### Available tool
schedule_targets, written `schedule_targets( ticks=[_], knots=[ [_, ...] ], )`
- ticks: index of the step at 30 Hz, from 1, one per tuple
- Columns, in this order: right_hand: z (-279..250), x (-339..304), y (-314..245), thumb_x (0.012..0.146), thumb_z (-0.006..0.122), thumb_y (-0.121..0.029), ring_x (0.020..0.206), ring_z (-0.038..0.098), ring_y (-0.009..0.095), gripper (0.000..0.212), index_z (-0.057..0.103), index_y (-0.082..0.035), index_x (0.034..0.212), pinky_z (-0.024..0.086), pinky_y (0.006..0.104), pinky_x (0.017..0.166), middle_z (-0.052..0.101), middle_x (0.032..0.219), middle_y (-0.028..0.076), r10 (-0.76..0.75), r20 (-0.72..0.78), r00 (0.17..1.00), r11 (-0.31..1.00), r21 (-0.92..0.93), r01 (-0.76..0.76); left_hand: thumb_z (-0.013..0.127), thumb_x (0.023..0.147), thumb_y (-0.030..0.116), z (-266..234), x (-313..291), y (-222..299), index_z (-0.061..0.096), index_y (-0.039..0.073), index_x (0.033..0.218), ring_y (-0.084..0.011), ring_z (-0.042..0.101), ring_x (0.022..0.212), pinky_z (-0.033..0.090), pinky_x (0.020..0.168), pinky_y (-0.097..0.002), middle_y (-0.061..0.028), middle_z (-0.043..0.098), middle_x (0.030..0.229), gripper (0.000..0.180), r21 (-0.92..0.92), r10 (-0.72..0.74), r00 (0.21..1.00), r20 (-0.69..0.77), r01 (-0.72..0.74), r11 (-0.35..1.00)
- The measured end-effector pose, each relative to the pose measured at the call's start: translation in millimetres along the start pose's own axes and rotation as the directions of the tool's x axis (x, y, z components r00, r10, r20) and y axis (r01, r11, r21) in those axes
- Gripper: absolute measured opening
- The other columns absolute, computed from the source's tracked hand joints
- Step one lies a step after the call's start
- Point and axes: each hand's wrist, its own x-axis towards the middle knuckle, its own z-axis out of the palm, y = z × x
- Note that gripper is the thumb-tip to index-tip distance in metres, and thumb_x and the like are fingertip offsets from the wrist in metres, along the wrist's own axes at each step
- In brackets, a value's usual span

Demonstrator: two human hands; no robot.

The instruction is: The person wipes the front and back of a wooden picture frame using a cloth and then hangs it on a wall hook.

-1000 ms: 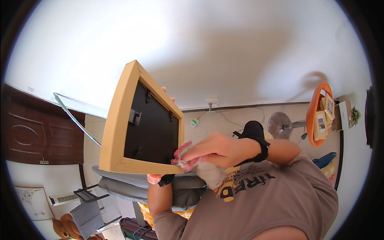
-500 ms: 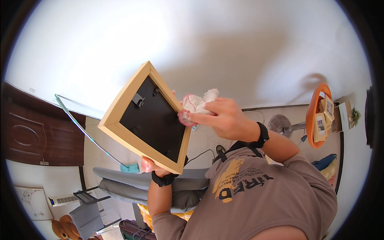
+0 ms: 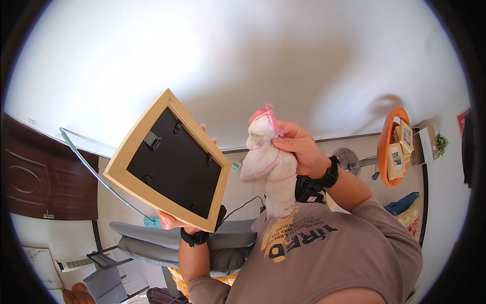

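A light wooden picture frame (image 3: pixel 117 158) is held up tilted, its black backing with small dark clips facing me. My left hand (image 3: pixel 171 221) grips it, thumb on the lower edge; a few of its fingertips show past the far right side, and the rest is hidden behind the frame. To the right of the frame, my right hand (image 3: pixel 298 147) pinches a white cloth (image 3: pixel 268 162) with pink edging. The cloth hangs down in folds toward my shirt, apart from the frame. Both wrists wear black bands.
An orange round stool (image 3: pixel 383 152) at the right carries several small framed pictures (image 3: pixel 396 158). A white wall (image 3: pixel 304 61) rises ahead. On the left a flat mop (image 3: pixel 152 221) with a long handle leans near a brown door (image 3: pixel 50 172). A grey chair (image 3: pixel 105 286) stands lower left.
My right hand has drawn the cloth away from the frame's right edge, and the cloth now hangs unfolded. The frame has shifted slightly left and down in my left hand.
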Motion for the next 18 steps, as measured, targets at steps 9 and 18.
schedule_targets(
  ticks=[9, 18],
  knots=[
    [-12.8, 9.8, -15.4, 0.086, 0.058, -0.011, 0.085, 0.059, 0.011, 0.039, 0.051, 0.001, 0.122, 0.048, 0.027, 0.076, 0.062, 0.099, 0.007, -0.029, -0.043, 0.999, 0.517, -0.856, -0.022, 0.067, 0.064, 0.062, -0.6, -2.5, 3.9, 0.01, 0.006, 0.143, -0.0546, 0.035, 0.119, 0.043, 0.093, -0.055, -0.0386, 0.017, 0.136, 0.111, 0.126, -0.046, 0.997, -0.063, 0.053, 0.991],
    [-49.8, 13.6, 0.1, 0.078, 0.066, -0.014, 0.061, 0.057, 0.014, 0.026, 0.06, 0.002, 0.098, 0.044, 0.0253, 0.059, 0.063, 0.071, 0.011, -0.242, -0.176, 0.954, -0.134, -0.968, -0.212, 0.064, 0.066, 0.061, -12.1, -1.3, -0.9, 0.009, 0.006, 0.143, -0.0553, 0.031, 0.121, 0.039, 0.095, -0.0572, -0.0392, 0.014, 0.137, 0.11, -0.146, 0.033, 0.992, 0.123, -0.015, 0.989]
  ],
)
